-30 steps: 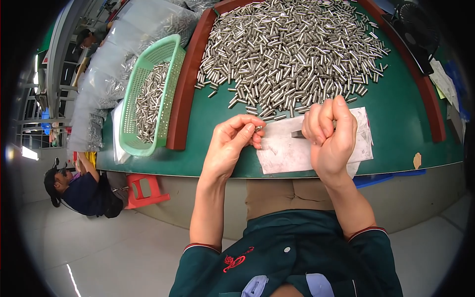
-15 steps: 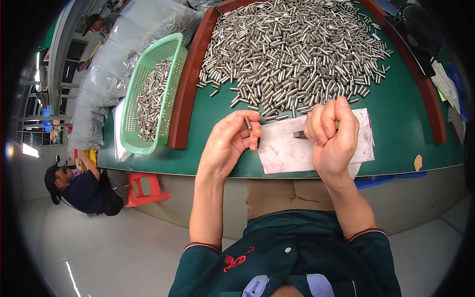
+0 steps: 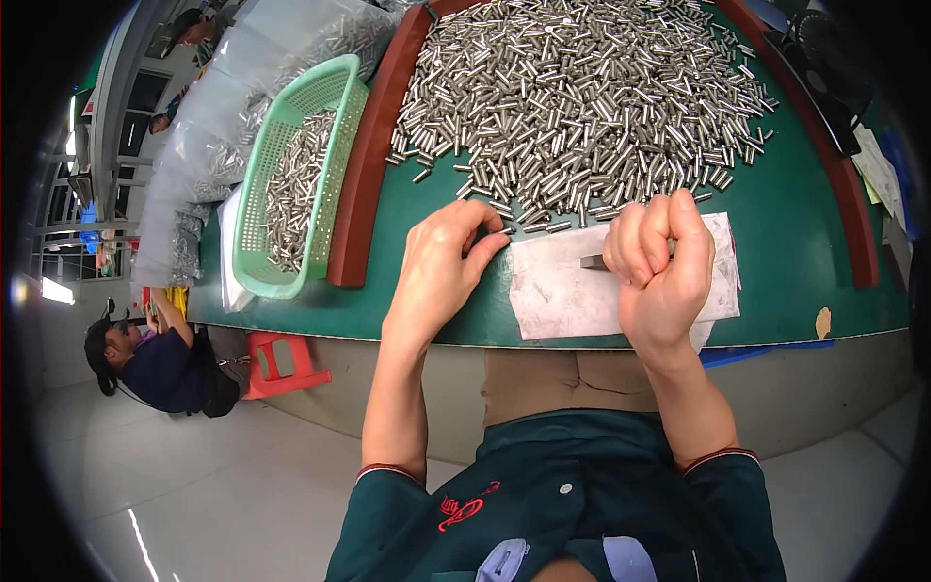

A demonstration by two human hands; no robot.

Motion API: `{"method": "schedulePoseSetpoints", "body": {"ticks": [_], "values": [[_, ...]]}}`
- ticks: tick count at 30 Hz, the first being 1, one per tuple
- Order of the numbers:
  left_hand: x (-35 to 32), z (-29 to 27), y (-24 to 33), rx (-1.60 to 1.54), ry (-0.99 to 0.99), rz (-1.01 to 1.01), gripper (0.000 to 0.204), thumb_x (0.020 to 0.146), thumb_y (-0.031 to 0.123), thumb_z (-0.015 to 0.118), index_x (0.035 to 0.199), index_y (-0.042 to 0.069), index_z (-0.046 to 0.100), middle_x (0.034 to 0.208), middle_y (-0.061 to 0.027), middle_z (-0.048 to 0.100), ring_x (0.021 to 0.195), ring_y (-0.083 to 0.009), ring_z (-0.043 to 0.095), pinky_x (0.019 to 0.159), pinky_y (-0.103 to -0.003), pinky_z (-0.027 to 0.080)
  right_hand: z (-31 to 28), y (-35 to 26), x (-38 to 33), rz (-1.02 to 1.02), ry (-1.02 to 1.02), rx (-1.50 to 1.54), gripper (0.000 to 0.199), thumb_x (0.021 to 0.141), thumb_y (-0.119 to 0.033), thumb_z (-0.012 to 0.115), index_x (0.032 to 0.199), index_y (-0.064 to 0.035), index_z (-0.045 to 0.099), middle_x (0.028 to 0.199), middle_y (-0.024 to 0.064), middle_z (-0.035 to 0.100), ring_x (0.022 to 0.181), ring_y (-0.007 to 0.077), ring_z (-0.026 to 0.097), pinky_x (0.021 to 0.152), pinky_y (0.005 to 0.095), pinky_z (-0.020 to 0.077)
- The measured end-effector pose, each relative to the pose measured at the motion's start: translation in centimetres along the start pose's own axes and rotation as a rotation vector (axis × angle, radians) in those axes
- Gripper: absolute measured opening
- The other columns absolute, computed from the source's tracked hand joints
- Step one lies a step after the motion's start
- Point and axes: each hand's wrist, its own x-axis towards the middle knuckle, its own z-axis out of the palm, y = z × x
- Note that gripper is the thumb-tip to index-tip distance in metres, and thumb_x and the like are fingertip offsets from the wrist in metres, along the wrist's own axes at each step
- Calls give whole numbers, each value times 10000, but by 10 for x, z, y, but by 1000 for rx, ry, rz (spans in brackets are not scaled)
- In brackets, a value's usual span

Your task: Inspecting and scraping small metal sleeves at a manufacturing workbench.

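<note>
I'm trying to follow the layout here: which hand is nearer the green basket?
The left hand. It is to the right of the basket, across the red rail. The right hand is farther right, over the cloth.

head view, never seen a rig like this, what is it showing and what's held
There is no machine: these are a person's bare left hand and right hand. A fisheye camera worn on the head looks down at them, so straight edges bend. On the green table lie a heap of metal pins, between red-brown rails, and a pale cloth; the green basket holds more. The right hand grips a grey piece; the left touches or pinches a pin, which is unclear.
</note>
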Motion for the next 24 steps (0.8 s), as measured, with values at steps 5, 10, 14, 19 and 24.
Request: {"method": "schedulePoseSetpoints", "body": {"ticks": [5,10,14,19,24], "values": [[-5,-2,-7,-577,-41,-244,117,773,92,616,783,8,535,660,4,505,546,-74,409,496,-225,345,0,0,1,-12,-5,-9,406,922,-182,285,525,-98,259,470,-18,252,418,66,233,392,219,204],[-9,-2,-10,-1184,-112,-332,103,820,82,558,895,16,532,752,-18,517,586,-33,361,496,-173,285,1,0,0,-20,0,-23,410,920,-175,284,518,-96,257,468,-19,248,415,65,235,390,220,202],[-10,1,-8,-1228,-76,-300,107,815,57,560,905,4,536,759,-43,546,579,-38,397,482,-170,301,2,-1,0,-4,16,-68,429,920,-246,253,512,-118,269,422,-8,256,399,74,182,393,230,193],[-11,1,-15,-1191,-103,-311,86,796,28,575,872,13,538,765,-91,598,619,-53,489,475,-173,339,2,-1,1,-2,11,-74,429,921,-246,252,512,-118,266,422,-9,256,397,75,181,391,232,192],[-14,3,-21,-1367,-120,-313,116,791,25,577,901,14,542,789,-111,602,598,-47,467,484,-171,339,2,-1,1,-6,9,-24,408,921,-175,278,520,-99,254,460,-17,250,416,66,235,390,220,208]]}}
